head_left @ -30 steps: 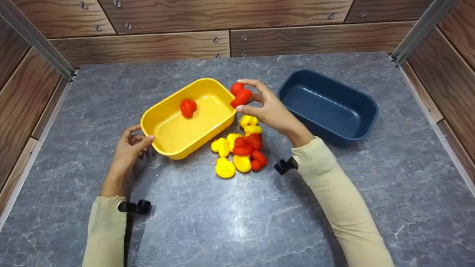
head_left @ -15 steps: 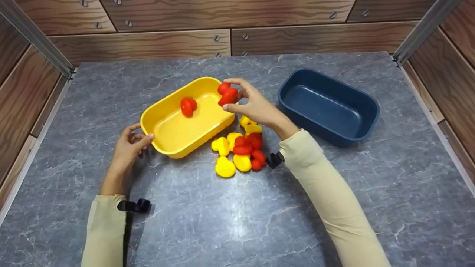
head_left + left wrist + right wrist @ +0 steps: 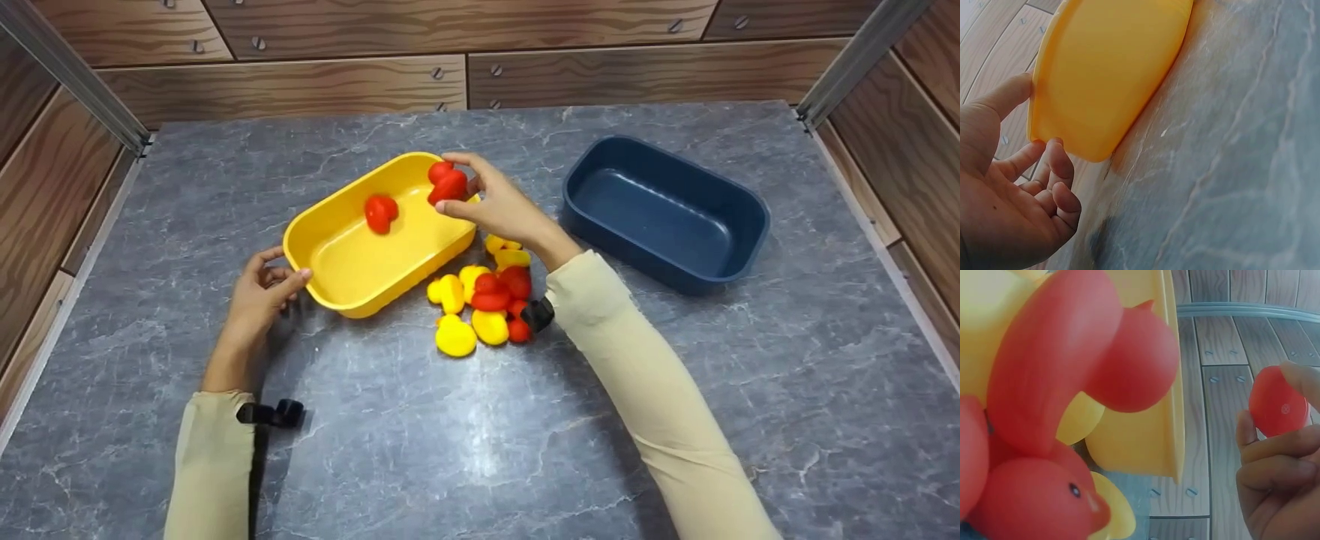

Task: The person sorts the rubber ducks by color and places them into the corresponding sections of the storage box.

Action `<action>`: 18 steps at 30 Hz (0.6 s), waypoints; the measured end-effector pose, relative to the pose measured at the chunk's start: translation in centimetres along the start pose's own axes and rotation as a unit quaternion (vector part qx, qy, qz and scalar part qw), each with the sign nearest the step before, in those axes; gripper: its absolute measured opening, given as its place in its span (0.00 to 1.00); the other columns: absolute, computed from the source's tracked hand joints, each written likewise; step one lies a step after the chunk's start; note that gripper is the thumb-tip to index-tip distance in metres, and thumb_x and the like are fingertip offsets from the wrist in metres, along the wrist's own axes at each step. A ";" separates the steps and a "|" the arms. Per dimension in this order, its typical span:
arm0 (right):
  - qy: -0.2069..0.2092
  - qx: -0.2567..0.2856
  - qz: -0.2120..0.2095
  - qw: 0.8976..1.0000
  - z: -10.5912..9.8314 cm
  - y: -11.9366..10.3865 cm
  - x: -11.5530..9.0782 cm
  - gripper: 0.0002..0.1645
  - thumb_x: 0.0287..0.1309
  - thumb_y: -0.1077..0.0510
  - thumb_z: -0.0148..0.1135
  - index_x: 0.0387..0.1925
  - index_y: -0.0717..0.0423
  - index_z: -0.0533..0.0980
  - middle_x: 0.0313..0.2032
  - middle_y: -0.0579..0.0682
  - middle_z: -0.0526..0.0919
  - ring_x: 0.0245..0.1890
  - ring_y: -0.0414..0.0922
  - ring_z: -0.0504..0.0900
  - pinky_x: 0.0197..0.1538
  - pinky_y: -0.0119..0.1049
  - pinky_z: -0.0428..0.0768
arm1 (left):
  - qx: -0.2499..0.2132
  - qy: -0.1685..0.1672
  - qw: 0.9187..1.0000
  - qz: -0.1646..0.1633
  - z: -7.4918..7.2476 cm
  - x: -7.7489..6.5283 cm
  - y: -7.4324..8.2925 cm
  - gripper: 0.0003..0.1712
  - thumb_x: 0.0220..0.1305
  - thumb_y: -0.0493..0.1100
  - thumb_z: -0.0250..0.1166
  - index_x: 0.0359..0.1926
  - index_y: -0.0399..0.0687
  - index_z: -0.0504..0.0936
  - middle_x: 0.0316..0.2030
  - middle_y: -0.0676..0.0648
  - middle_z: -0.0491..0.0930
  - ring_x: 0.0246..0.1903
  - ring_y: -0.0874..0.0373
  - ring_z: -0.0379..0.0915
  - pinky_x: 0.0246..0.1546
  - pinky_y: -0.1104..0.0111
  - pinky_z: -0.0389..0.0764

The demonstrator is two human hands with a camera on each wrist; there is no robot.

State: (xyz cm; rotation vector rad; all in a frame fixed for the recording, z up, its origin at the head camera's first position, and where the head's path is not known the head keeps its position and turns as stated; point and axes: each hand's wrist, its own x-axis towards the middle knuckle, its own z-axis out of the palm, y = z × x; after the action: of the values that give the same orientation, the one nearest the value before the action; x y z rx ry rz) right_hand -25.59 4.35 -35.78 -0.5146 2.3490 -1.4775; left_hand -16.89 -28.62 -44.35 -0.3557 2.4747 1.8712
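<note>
My right hand (image 3: 501, 206) pinches a red rubber duck (image 3: 448, 185) between thumb and fingers, over the right end of the yellow bin (image 3: 352, 289). In the right wrist view this duck (image 3: 1276, 405) shows its flat underside with a small round mark. Another red rubber duck (image 3: 381, 214) lies inside the bin. My left hand (image 3: 259, 296) grips the bin's near left corner; the left wrist view has the thumb at the rim and fingertips (image 3: 1036, 147) against the outer wall. Below the bin, yellow rubber ducks (image 3: 455, 337) and red rubber ducks (image 3: 490, 294) lie heaped on the table.
A dark blue bin (image 3: 739, 266) stands on the right of the grey marbled table (image 3: 420, 450), with nothing inside it. Wood-patterned panels (image 3: 300, 90) enclose the back and sides. Part of the duck heap is hidden by the camera (image 3: 537, 315) on my right wrist.
My right hand has carried the red rubber duck left, from beside the yellow bin's right rim to over its interior. My left hand stays at the bin's corner.
</note>
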 end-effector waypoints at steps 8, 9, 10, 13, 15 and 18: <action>0.004 0.007 0.002 1.000 -0.3 0.6 0.0 0.43 0.59 0.54 0.65 0.72 0.44 0.57 0.41 0.54 0.77 0.41 0.47 0.75 0.39 0.31 0.73 | -0.004 -0.006 1.000 0.003 0.0 0.1 0.1 0.36 0.63 0.45 0.65 0.66 0.41 0.60 0.28 0.61 0.75 0.24 0.67 0.69 0.23 0.75 0.70; 0.004 0.006 0.001 1.000 -0.4 0.7 -0.1 0.43 0.59 0.54 0.65 0.72 0.45 0.57 0.41 0.54 0.78 0.42 0.48 0.75 0.39 0.31 0.73 | -0.006 -0.006 1.000 0.002 0.1 0.1 0.1 0.36 0.63 0.45 0.65 0.66 0.41 0.60 0.28 0.61 0.75 0.24 0.67 0.69 0.23 0.75 0.71; 0.003 0.005 -0.001 1.000 -0.5 0.8 -0.3 0.42 0.59 0.54 0.65 0.72 0.45 0.57 0.41 0.54 0.78 0.42 0.48 0.75 0.38 0.30 0.73 | -0.007 -0.006 1.000 0.000 0.1 0.1 0.0 0.36 0.63 0.44 0.65 0.66 0.41 0.60 0.28 0.61 0.75 0.24 0.67 0.69 0.23 0.75 0.70; -0.002 -0.001 -0.005 1.000 -0.9 1.2 -0.8 0.42 0.60 0.53 0.65 0.72 0.46 0.57 0.42 0.54 0.78 0.43 0.47 0.75 0.38 0.30 0.72 | -0.012 -0.006 1.000 -0.002 0.0 0.1 0.0 0.35 0.63 0.44 0.66 0.66 0.40 0.60 0.28 0.61 0.75 0.23 0.67 0.69 0.23 0.75 0.70; -0.006 -0.005 -0.007 1.000 -1.2 1.3 -1.2 0.41 0.60 0.52 0.65 0.71 0.45 0.58 0.43 0.54 0.78 0.44 0.46 0.75 0.39 0.30 0.73 | -0.011 -0.008 1.000 -0.001 0.0 0.1 -0.1 0.36 0.63 0.44 0.66 0.66 0.40 0.60 0.28 0.61 0.75 0.24 0.67 0.69 0.23 0.75 0.71; -0.010 -0.010 -0.011 1.000 -1.7 1.6 -1.9 0.41 0.60 0.51 0.65 0.71 0.42 0.59 0.44 0.53 0.77 0.47 0.45 0.75 0.43 0.30 0.74 | -0.008 -0.011 1.000 0.001 0.0 0.0 -0.1 0.36 0.63 0.45 0.66 0.67 0.40 0.60 0.28 0.61 0.75 0.24 0.67 0.69 0.23 0.75 0.71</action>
State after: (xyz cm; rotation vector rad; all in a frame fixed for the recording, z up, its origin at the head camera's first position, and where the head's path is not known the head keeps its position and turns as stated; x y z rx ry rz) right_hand -24.87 7.18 -36.39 -0.5597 2.3531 -1.4534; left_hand -16.88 -28.67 -44.43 -0.3311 2.4492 1.8875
